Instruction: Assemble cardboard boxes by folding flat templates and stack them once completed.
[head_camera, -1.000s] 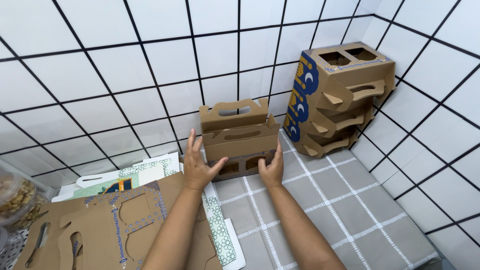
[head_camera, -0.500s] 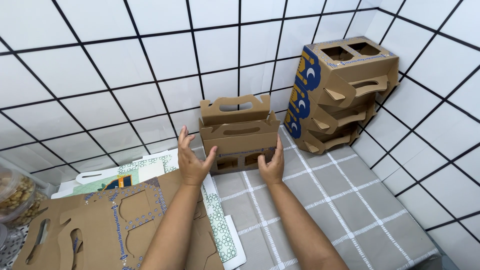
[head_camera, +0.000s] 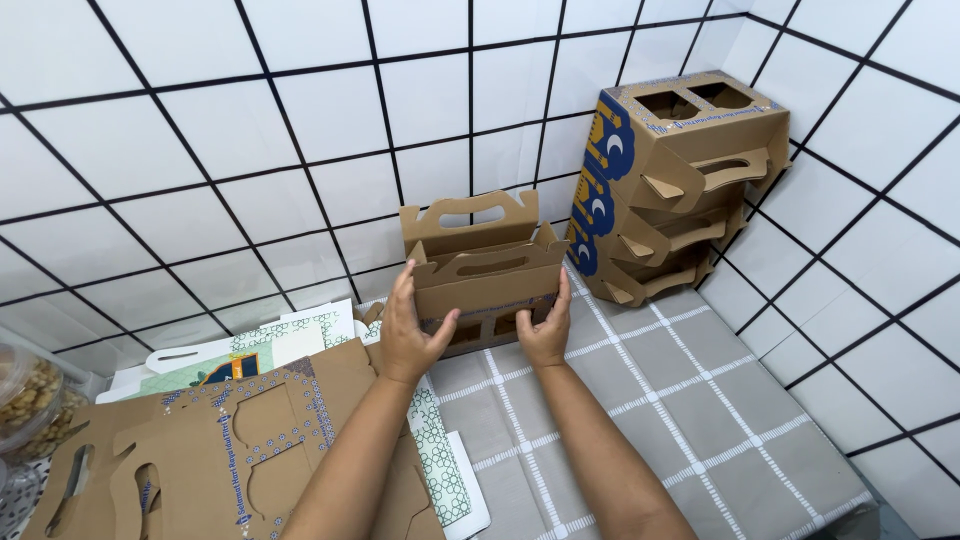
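A folded brown cardboard carrier box (head_camera: 486, 268) with cut-out handles stands upright on the grey checked tablecloth (head_camera: 650, 400), against the tiled wall. My left hand (head_camera: 412, 328) grips its left side, fingers up along the edge and thumb on the front panel. At the box's right lower corner my right hand (head_camera: 546, 333) presses in, fingers against the side. Both hands clasp the box between them.
A stack of assembled brown carrier boxes (head_camera: 672, 180) with blue printed ends lies on its side in the right corner. Flat unfolded cardboard blanks (head_camera: 220, 440) are piled at the lower left. A clear container of nuts (head_camera: 28, 400) sits at the far left edge.
My hands were open and slightly apart from the box a second ago; they have closed in and now grip its two sides. The view has shifted a little closer.
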